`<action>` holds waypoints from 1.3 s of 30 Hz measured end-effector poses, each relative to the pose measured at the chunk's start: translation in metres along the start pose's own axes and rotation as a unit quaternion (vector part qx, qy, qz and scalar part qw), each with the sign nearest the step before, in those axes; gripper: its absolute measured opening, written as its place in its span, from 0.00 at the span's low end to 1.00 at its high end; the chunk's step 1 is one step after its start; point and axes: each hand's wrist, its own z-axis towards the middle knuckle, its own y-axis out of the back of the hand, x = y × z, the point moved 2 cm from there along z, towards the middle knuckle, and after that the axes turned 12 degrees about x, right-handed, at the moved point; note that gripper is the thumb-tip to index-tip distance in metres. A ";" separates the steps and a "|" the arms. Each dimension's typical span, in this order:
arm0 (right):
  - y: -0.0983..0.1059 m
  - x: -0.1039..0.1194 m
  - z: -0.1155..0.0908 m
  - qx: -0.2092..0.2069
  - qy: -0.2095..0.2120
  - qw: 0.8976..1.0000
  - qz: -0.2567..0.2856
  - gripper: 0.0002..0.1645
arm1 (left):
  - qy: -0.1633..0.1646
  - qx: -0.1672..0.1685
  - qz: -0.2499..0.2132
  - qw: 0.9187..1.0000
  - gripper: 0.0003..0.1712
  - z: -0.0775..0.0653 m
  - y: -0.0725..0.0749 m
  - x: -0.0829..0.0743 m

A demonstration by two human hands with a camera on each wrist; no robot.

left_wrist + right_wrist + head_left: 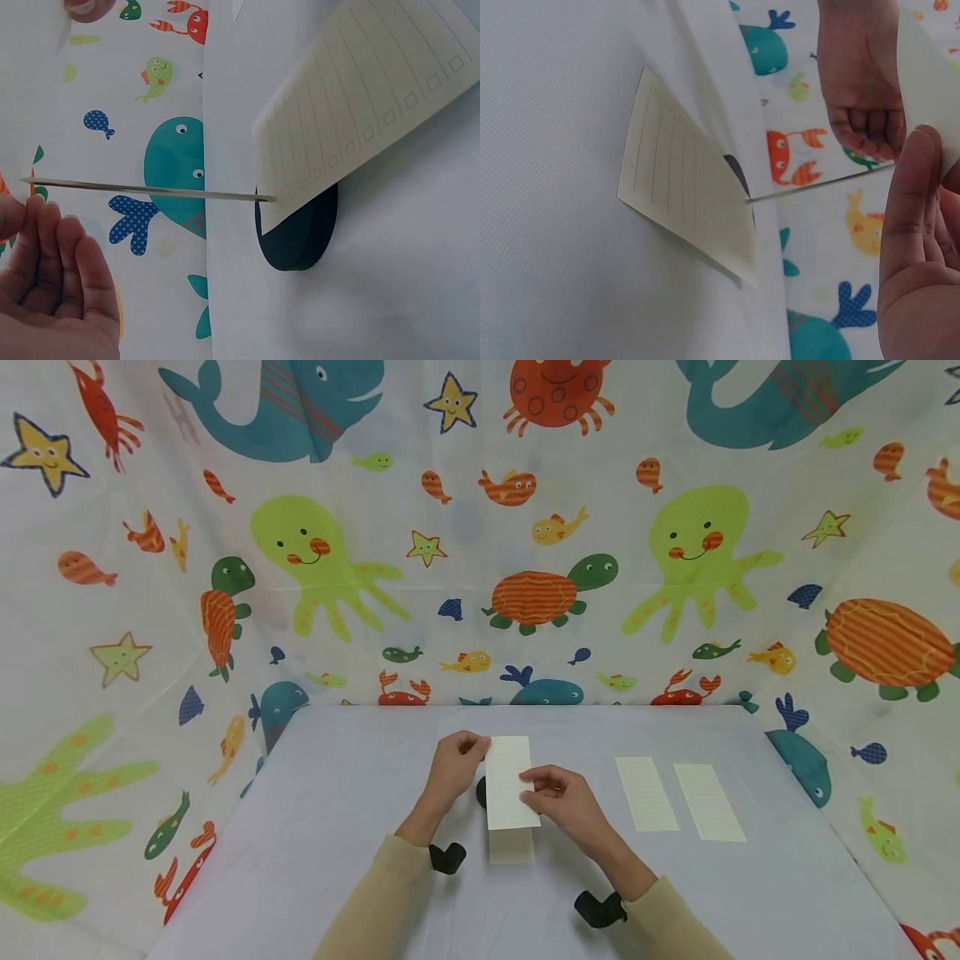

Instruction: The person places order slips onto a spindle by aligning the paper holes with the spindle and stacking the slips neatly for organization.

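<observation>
Both hands hold up a pale yellow note sheet (507, 785) in front of me. My left hand (453, 768) pinches its upper left corner, while my right hand (561, 795) grips the right edge between thumb and fingers. Behind it stands a paper spike, a thin metal rod (142, 189) on a round black base (304, 236). The rod's tip reaches up close to the left fingers in the left wrist view. A second lined sheet (367, 97), with small checkboxes along one side, sits low on the rod, tilted over the base.
Two more lined note sheets, a nearer-left one (647, 795) and a right one (709, 803), lie flat on the white table (345, 793) to the right. A curtain (465, 652) printed with sea animals hangs behind the table. Black wrist straps (600, 910) are on both arms.
</observation>
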 end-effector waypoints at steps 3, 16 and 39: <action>0.000 -0.001 0.000 0.000 -0.001 1.000 0.000 0.19 | -0.002 0.002 0.002 1.000 0.12 0.000 0.000 0.001; -0.003 -0.002 -0.001 -0.007 -0.010 1.000 0.001 0.19 | -0.010 0.002 0.001 1.000 0.12 -0.002 0.000 0.001; -0.007 -0.008 -0.001 -0.020 -0.021 1.000 0.005 0.17 | 0.001 -0.010 0.009 1.000 0.12 -0.004 -0.004 -0.001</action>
